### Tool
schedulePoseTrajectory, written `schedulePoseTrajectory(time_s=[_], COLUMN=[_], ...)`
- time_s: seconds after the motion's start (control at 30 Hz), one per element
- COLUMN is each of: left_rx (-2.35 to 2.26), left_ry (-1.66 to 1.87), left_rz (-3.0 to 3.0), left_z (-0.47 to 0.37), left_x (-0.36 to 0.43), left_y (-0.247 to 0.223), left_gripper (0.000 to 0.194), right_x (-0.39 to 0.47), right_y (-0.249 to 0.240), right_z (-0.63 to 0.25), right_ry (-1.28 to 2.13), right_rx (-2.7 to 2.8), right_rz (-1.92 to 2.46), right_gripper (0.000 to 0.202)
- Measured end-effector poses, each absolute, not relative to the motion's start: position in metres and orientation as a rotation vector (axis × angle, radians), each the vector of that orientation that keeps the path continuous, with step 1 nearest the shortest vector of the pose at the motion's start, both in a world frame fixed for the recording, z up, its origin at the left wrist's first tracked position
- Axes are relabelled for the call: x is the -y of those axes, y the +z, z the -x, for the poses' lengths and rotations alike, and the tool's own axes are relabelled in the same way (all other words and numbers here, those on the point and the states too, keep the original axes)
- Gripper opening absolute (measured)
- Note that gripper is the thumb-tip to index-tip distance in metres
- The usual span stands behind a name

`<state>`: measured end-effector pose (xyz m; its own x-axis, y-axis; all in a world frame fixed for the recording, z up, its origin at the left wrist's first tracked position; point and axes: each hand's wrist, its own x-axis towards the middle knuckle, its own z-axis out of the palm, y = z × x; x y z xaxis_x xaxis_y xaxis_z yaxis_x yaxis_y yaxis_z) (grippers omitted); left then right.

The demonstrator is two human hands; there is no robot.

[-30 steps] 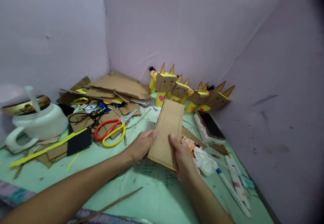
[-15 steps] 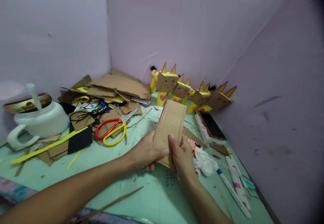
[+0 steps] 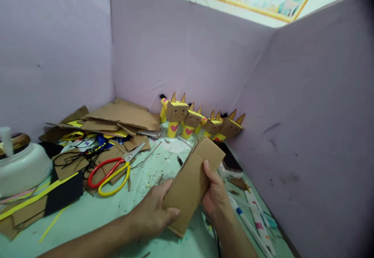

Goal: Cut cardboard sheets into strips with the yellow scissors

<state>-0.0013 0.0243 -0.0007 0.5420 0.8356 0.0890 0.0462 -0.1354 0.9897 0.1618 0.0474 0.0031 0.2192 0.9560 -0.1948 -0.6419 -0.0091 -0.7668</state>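
A folded piece of brown cardboard [image 3: 189, 184], long and flat, is held tilted above the green table. My left hand [image 3: 156, 211] grips its lower left edge, thumb on the front face and fingers hidden behind. On the right edge, my right hand [image 3: 216, 192] is closed with its thumb pressed on the face. A pair of scissors [image 3: 117, 172] with red and yellow handles lies left of the cardboard, blades apart. Behind my hands stand several cardboard animal figures [image 3: 178, 114] with yellow bodies and pointed horns.
Cardboard scraps [image 3: 122, 116] are piled at the back left, with black cord before them. A white pot [image 3: 25, 172] stands at the left edge. At right are a phone [image 3: 230, 158] and several white markers [image 3: 257, 223]. Purple panels enclose the table [image 3: 163, 160].
The cardboard has turned clockwise and come lower, and my right hand has shifted to its right edge. The view has tilted up and swung right, bringing a framed picture into sight.
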Motion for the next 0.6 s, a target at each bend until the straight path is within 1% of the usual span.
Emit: schedulePoseTrajectory(time_s=[0.07,0.17,0.27,0.37,0.5,0.6], left_rx=[-0.795,-0.85,-0.917,-0.956,-0.95,-0.801], left_ry=[0.776,0.727,0.734,0.758,0.744,0.774], left_rz=[-1.691,-1.824,-1.878,-1.924,-1.898,-1.662], left_z=[0.005,0.011,0.014,0.015,0.014,0.012], left_x=[-0.023,-0.022,-0.021,-0.021,-0.023,-0.028], left_y=[0.0,-0.008,-0.02,-0.024,-0.013,-0.004], left_gripper=[0.037,0.035,0.04,0.042,0.031,0.042], right_x=[-0.048,-0.046,-0.045,-0.046,-0.045,-0.043], right_y=[0.007,0.009,0.006,0.003,0.001,-0.001], right_z=[-0.168,-0.171,-0.169,-0.168,-0.168,-0.164], right_ry=[1.355,1.358,1.345,1.29,1.219,1.206], right_rx=[0.458,0.472,0.492,0.509,0.518,0.539], right_rz=[0.841,0.799,0.78,0.797,0.812,0.834], right_gripper=[0.026,0.036,0.047,0.05,0.053,0.054])
